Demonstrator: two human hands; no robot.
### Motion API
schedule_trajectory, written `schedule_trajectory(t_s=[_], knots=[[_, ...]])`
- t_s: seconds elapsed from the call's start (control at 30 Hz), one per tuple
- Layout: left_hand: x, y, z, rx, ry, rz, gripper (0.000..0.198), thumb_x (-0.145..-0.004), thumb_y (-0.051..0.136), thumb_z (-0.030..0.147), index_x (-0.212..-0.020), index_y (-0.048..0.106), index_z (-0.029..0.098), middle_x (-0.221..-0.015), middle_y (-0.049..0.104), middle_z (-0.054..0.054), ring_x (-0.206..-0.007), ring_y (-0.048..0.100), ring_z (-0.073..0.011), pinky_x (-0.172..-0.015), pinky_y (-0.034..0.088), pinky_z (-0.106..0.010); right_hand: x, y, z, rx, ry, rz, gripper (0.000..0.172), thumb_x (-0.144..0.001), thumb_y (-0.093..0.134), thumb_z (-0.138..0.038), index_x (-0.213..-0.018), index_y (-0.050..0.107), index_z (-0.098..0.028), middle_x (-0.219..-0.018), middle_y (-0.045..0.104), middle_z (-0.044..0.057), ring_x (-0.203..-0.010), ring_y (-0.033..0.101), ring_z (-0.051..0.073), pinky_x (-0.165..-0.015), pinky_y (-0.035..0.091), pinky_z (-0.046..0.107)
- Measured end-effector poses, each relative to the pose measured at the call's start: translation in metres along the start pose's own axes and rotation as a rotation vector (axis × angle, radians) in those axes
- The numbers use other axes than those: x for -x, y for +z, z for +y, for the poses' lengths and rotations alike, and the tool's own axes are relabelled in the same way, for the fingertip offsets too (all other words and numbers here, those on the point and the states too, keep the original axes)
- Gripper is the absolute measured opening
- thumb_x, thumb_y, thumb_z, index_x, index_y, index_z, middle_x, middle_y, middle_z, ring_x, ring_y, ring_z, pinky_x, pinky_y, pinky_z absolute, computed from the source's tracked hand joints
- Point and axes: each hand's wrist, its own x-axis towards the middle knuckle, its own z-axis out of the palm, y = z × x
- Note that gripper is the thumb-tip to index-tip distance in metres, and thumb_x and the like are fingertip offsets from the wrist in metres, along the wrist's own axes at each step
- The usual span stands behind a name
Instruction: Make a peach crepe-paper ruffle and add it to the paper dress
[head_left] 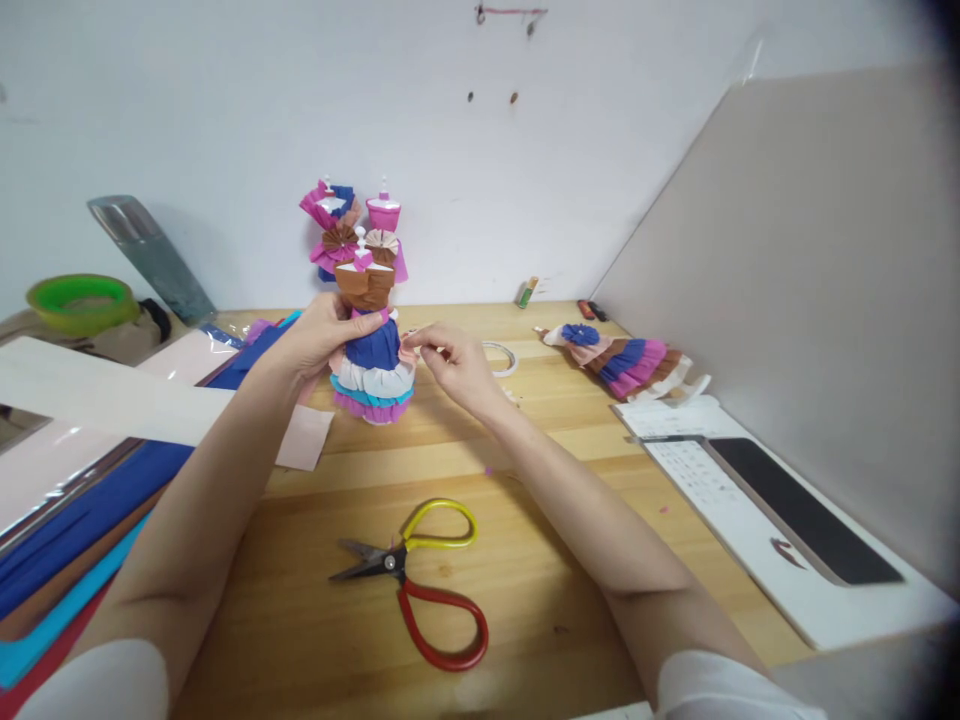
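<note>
A small mannequin in a layered crepe-paper dress (373, 360) stands on the wooden table (525, 600), with a brown bodice and blue, white, teal and pink skirt ruffles. My left hand (319, 335) is wrapped round its waist from the left. My right hand (454, 362) is just right of the skirt, fingers pinched together on a small pale strip at the skirt's edge; what the strip is cannot be made out. Behind it stand two more dressed mannequins (352, 225) against the wall.
Scissors (420, 580) with yellow and red handles lie near me. A finished paper-dressed figure (622, 362) lies on its side at right, near a tape roll (502, 357). Coloured paper sheets (67, 540) are stacked at left; a phone (802, 510) on white sheets lies at right.
</note>
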Motion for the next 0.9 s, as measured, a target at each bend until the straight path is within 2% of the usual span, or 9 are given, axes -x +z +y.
schedule_trajectory(t_s=[0.13,0.23,0.33,0.47,0.53,0.63,0.77,0.83,0.9], knots=[[0.001,0.002,0.0,-0.037,0.005,0.002,0.046,-0.063,0.087,0.043,-0.096,0.075,0.014,-0.094,0.075,-0.007,-0.084,0.068,-0.0214,-0.078,0.055,-0.03,-0.002,-0.003,-0.005,0.014,0.017,0.03,0.019,-0.083,0.054,-0.016,-0.086,0.073,-0.016,-0.09,0.073,0.007,-0.08,0.066,0.017,-0.069,0.051,0.029],[0.002,0.002,0.002,-0.13,0.042,0.018,0.05,-0.064,0.086,0.048,-0.098,0.074,0.013,-0.097,0.075,-0.008,-0.091,0.068,-0.0242,-0.083,0.054,-0.033,-0.003,-0.005,-0.006,0.028,0.136,0.086,0.02,-0.078,0.054,-0.014,-0.087,0.073,-0.016,-0.087,0.073,0.005,-0.07,0.062,0.015,-0.063,0.048,0.028],[0.003,-0.002,0.006,-0.204,0.078,0.018,0.059,-0.063,0.085,0.052,-0.104,0.072,0.011,-0.104,0.074,-0.011,-0.1,0.066,-0.0273,-0.089,0.051,-0.036,-0.001,-0.005,-0.004,-0.002,0.22,0.042,0.022,-0.077,0.054,-0.015,-0.087,0.073,-0.016,-0.089,0.074,0.005,-0.07,0.062,0.015,-0.065,0.048,0.029],[0.006,-0.014,0.013,-0.166,0.159,0.019,0.067,-0.062,0.082,0.06,-0.108,0.071,0.012,-0.109,0.073,-0.012,-0.107,0.065,-0.0287,-0.093,0.05,-0.036,0.003,-0.001,-0.004,-0.016,0.186,-0.006,0.02,-0.079,0.055,-0.019,-0.087,0.073,-0.017,-0.089,0.074,0.006,-0.07,0.062,0.016,-0.066,0.049,0.03],[0.008,-0.02,0.017,-0.103,0.17,0.093,0.064,-0.067,0.078,0.063,-0.107,0.071,0.014,-0.108,0.073,-0.011,-0.105,0.065,-0.0264,-0.089,0.051,-0.033,0.005,0.002,-0.004,-0.008,0.151,0.0,0.019,-0.081,0.055,-0.022,-0.087,0.073,-0.018,-0.089,0.075,0.007,-0.071,0.063,0.017,-0.065,0.049,0.03],[0.011,-0.028,0.017,0.038,0.067,0.317,0.053,-0.073,0.075,0.059,-0.102,0.07,0.015,-0.1,0.072,-0.011,-0.093,0.067,-0.0212,-0.078,0.052,-0.029,0.007,0.004,-0.001,-0.017,0.153,0.046,0.019,-0.08,0.056,-0.024,-0.087,0.073,-0.018,-0.089,0.075,0.008,-0.075,0.065,0.019,-0.067,0.05,0.032],[0.028,-0.034,-0.006,0.268,-0.238,0.67,0.02,-0.084,0.07,0.035,-0.093,0.062,0.018,-0.084,0.067,-0.004,-0.074,0.063,-0.0136,-0.069,0.05,-0.023,0.008,0.004,0.005,-0.035,0.204,0.111,0.025,-0.077,0.056,-0.024,-0.093,0.073,-0.017,-0.096,0.076,0.009,-0.078,0.067,0.02,-0.068,0.052,0.033],[0.045,-0.033,-0.024,0.327,-0.338,0.692,0.013,-0.09,0.062,0.031,-0.094,0.059,0.019,-0.078,0.062,-0.002,-0.068,0.06,-0.0133,-0.066,0.05,-0.024,0.007,0.003,0.007,-0.046,0.22,0.142,0.027,-0.077,0.055,-0.025,-0.095,0.073,-0.017,-0.098,0.076,0.01,-0.08,0.067,0.02,-0.069,0.052,0.033],[0.067,-0.029,-0.041,0.401,-0.4,0.657,0.012,-0.093,0.057,0.03,-0.095,0.056,0.018,-0.075,0.061,-0.002,-0.063,0.06,-0.0137,-0.064,0.05,-0.025,0.006,0.002,0.008,-0.063,0.234,0.17,0.027,-0.077,0.055,-0.026,-0.095,0.073,-0.016,-0.098,0.076,0.01,-0.083,0.069,0.021,-0.071,0.052,0.034]])
